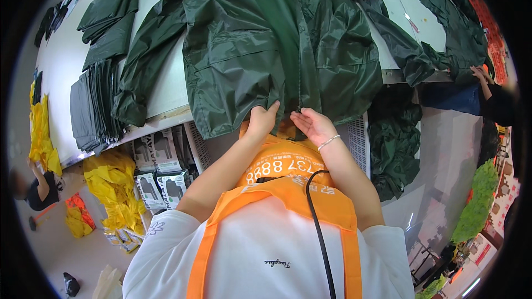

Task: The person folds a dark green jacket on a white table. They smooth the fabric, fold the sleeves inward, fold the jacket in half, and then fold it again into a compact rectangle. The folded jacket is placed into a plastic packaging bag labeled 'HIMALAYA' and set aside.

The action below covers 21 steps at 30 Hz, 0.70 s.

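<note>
A black cord (316, 221) ran loose down the front of the orange apron (343, 205); it seemed able to catch on cloth drawn in close to the body. Just beyond, the two hands were near each other but apart. The left hand (262, 120) was clamped, thumb over fingers, on the lower edge of one front panel of the dark green jacket (233, 72). The right hand (314, 126) had its fingertips at the bottom of the zip (300, 77); whether they were pinched tight, I could not tell.

The jacket lay spread open on the white table (55, 50), its hem hanging over the near edge. That overhang, with such slick-looking cloth, could have let it slide toward the lap if the hold slackened. The loose, creased panels could also have left the two front edges uneven, or a fold caught in the zip.

Farther left, a sleeve (152, 50) lay right by the folded stack (91, 111); a hard tug might have dragged the stack askew. Beyond that lay more folded garments (111, 16).
</note>
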{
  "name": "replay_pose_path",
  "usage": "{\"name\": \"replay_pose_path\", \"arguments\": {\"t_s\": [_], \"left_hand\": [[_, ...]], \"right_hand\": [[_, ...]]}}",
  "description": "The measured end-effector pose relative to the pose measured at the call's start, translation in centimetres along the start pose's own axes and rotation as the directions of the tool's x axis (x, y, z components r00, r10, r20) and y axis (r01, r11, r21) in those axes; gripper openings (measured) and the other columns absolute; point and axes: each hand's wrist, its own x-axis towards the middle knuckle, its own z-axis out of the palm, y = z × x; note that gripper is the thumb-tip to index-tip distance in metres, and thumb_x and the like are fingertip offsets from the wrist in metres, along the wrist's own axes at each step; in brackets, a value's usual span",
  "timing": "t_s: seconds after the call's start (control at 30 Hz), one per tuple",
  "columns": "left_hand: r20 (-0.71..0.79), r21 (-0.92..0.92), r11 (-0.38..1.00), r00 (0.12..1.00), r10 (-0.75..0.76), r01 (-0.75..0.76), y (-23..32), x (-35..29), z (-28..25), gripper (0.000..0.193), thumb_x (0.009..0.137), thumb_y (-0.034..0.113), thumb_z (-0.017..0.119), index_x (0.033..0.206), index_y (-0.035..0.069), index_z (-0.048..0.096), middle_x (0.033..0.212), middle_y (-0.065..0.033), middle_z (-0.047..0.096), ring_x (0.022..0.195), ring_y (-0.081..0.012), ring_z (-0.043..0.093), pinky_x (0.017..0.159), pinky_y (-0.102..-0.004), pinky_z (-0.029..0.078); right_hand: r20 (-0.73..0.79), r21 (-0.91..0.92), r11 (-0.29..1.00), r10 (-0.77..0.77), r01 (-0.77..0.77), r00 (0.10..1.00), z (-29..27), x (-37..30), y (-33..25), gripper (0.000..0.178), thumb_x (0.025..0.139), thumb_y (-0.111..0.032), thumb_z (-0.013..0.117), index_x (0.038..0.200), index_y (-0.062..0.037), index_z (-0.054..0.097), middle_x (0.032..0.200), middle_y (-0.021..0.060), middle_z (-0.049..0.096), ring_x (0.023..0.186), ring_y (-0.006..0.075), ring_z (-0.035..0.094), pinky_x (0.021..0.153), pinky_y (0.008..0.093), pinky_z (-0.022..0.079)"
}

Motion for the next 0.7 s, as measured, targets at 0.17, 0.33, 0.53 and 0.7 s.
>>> {"name": "replay_pose_path", "arguments": {"t_s": [0.17,0.33,0.53,0.7], "left_hand": [[0.292,-0.458,0.856,0.95,-0.107,0.238,-0.9,0.6,0.1,0.026,0.084,0.019,0.066,0.091,-0.006,0.065,0.076,-0.0082,0.062,0.065,-0.0143,0.055,0.059,-0.0278,0.043],[0.234,-0.433,0.893,0.972,-0.017,0.12,-0.8,0.8,1.2,0.022,0.083,0.014,0.068,0.094,-0.005,0.067,0.076,-0.0041,0.062,0.064,-0.0112,0.053,0.059,-0.0258,0.041],[0.141,-0.411,0.905,0.988,-0.057,0.111,-1.0,0.8,1.7,0.023,0.082,0.015,0.07,0.098,-0.002,0.069,0.084,-0.0032,0.064,0.073,-0.0118,0.058,0.067,-0.0267,0.046],[0.082,-0.456,0.88,0.991,-0.109,0.134,-0.3,0.0,2.2,0.027,0.078,0.019,0.075,0.091,-0.003,0.067,0.086,-0.0048,0.066,0.076,-0.0127,0.059,0.068,-0.0269,0.047]], "right_hand": [[0.011,-0.066,0.996,-0.065,0.065,0.998,0.6,0.1,0.4,0.013,0.085,-0.01,0.063,0.089,0.0011,0.058,0.091,0.0149,0.066,0.083,0.0225,0.067,0.074,0.0289,0.055],[0.015,-0.087,0.989,-0.117,0.118,0.993,1.8,-1.0,0.4,0.013,0.084,-0.012,0.065,0.084,-0.0014,0.058,0.089,0.013,0.067,0.079,0.0192,0.067,0.07,0.0259,0.054],[0.004,-0.099,0.986,-0.133,0.132,0.991,2.3,-1.5,0.3,0.012,0.083,-0.011,0.065,0.082,-0.0017,0.057,0.087,0.0127,0.067,0.078,0.0194,0.067,0.071,0.0255,0.054],[-0.023,-0.111,0.98,-0.166,0.162,0.986,2.5,-1.4,0.6,0.012,0.084,-0.01,0.065,0.081,-0.0012,0.058,0.085,0.0121,0.067,0.078,0.0192,0.066,0.071,0.0263,0.054]]}}
